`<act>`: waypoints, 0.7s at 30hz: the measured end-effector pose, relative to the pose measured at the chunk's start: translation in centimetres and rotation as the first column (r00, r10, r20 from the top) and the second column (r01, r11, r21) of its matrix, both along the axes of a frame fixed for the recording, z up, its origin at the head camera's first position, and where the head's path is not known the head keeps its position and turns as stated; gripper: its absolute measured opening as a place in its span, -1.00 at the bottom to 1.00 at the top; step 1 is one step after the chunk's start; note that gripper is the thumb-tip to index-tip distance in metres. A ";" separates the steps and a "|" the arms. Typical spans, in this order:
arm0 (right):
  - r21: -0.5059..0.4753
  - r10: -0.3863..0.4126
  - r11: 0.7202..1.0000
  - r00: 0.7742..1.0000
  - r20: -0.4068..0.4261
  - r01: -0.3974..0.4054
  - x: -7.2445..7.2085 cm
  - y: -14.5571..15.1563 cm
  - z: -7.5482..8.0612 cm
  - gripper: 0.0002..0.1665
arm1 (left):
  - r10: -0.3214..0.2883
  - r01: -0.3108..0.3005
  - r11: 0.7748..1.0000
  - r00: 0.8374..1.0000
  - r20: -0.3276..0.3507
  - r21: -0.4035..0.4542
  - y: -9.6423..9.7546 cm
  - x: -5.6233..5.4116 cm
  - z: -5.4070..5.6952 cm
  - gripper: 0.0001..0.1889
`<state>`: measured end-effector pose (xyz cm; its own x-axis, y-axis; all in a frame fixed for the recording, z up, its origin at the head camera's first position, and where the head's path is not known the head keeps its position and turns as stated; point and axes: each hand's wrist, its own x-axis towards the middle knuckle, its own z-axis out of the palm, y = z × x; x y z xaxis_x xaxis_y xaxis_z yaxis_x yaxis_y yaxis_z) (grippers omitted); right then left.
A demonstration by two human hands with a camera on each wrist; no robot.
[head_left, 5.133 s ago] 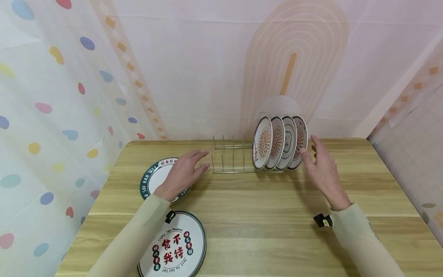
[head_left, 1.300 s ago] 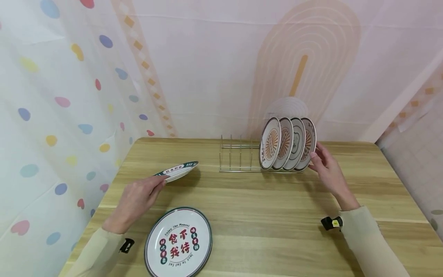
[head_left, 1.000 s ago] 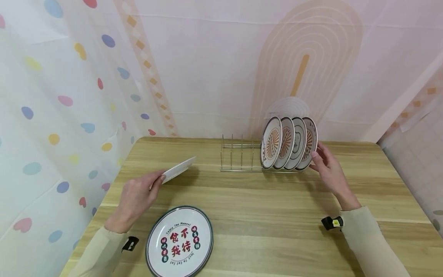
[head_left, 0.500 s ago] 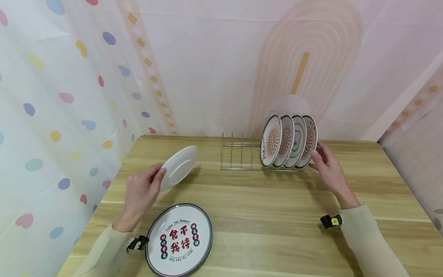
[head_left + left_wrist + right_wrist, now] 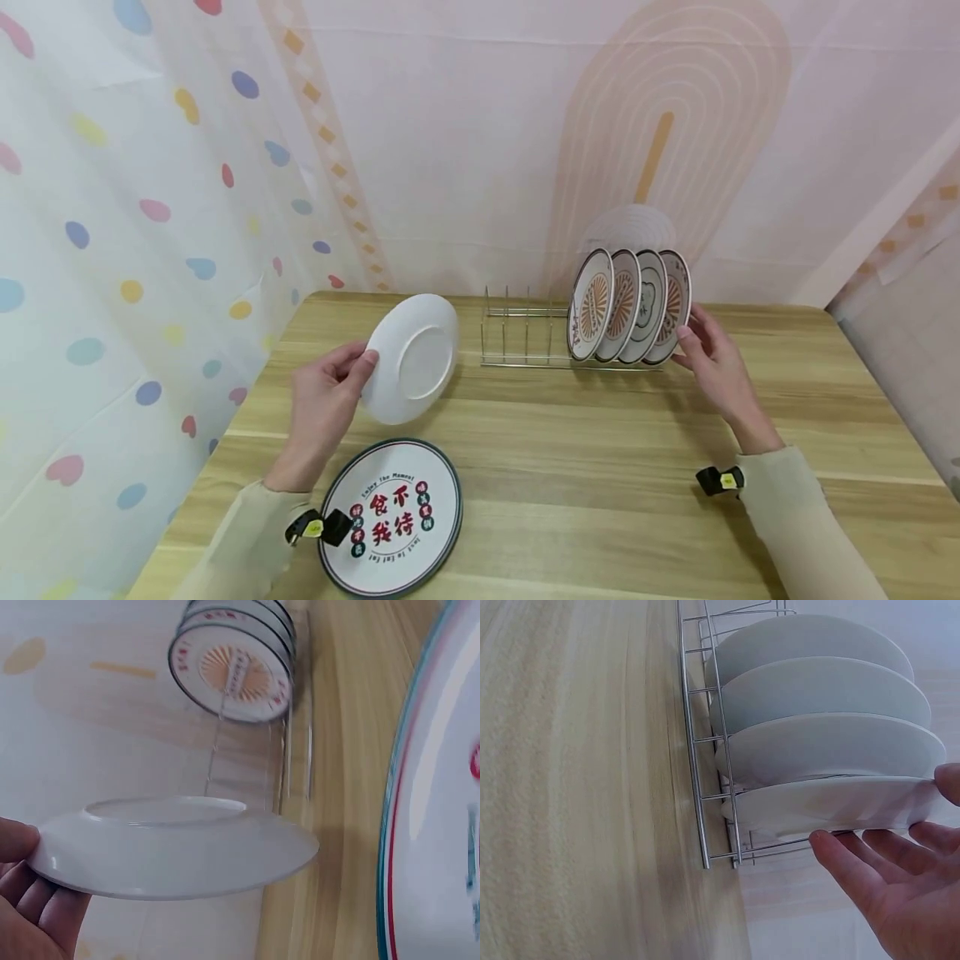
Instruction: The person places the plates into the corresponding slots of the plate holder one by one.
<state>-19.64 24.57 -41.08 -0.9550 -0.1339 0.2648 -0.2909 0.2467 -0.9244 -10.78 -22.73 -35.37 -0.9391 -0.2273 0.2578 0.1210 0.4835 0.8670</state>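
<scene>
The left hand (image 5: 324,404) pinches the rim of a white plate (image 5: 415,358), held up and tilted to the left of the wire rack (image 5: 517,362); at the rack's right end, the right hand (image 5: 714,367) grips the edge of the end plate (image 5: 676,307). Three more plates (image 5: 622,307) stand in the rack. A large lettered plate (image 5: 390,521) lies on the bench (image 5: 570,475), left of and nearer than the rack. The one-sided pinch could let the white plate twist and slip; a nudge from the right could tip the row.

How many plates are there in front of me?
6: four plates stand in the rack, one plate is held in the left hand, and one printed plate lies on the table, possibly hiding others beneath.
</scene>
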 end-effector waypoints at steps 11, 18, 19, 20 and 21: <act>-0.012 0.003 1.000 1.000 0.002 -0.003 0.1 -0.5 0.2 -0.25 | -0.096 0.077 0.882 0.995 0.018 0.465 3.4 -0.5 1.7 -0.65; -0.018 0.007 1.000 1.000 -0.008 -0.007 0.2 -0.6 -0.1 -0.27 | -0.132 0.133 0.801 0.990 -0.044 0.584 5.8 -0.7 2.8 -0.66; -0.019 0.008 1.000 1.000 -0.007 -0.009 0.2 -0.7 -0.1 -0.27 | -0.137 0.139 0.789 0.989 -0.050 0.599 6.1 -0.7 2.9 -0.66; -0.023 0.010 1.000 1.000 -0.004 -0.010 0.3 -0.7 -0.1 -0.27 | -0.141 0.145 0.779 0.989 -0.055 0.610 6.4 -0.7 3.0 -0.66; -0.026 0.011 1.000 1.000 0.000 -0.011 0.3 -0.7 -0.2 -0.27 | -0.146 0.152 0.770 0.987 -0.061 0.620 6.7 -0.8 3.1 -0.66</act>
